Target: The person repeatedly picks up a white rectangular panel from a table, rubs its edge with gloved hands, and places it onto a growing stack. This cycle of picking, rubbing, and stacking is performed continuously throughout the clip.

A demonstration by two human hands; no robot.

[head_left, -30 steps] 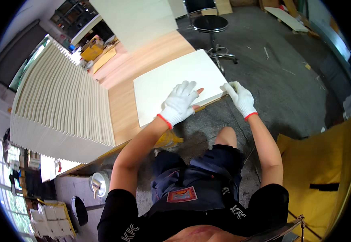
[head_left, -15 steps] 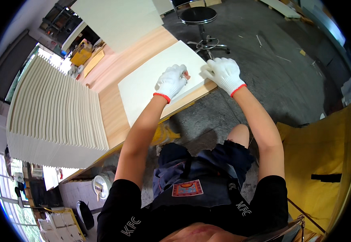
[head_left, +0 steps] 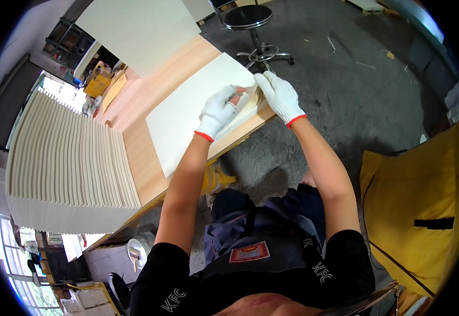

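A large white sheet (head_left: 192, 110) lies on the wooden-topped table in front of me. Its right end is raised and bent, with a tan layer showing beneath. Wearing a white knit glove with a red cuff, my right hand (head_left: 279, 96) grips that raised edge, fingers over the top. My left hand (head_left: 219, 111), gloved the same way but with bare thumb and forefinger tips, rests over the sheet near the lifted part. Its thumb and forefinger are apart with nothing visible between them; the other fingers are curled.
A tall stack of white boards (head_left: 71, 158) stands on the table (head_left: 140, 152) at left. Another big pale board (head_left: 140, 31) is farther back. Beyond the table is a black stool (head_left: 248, 18). A yellow cloth-covered thing (head_left: 414, 195) stands at right, a white bucket (head_left: 141, 247) at lower left.
My right hand has moved left onto the sheet's edge, and the sheet's right end is now bent up. My left hand has opened its thumb and forefinger. The whole view has shifted slightly.
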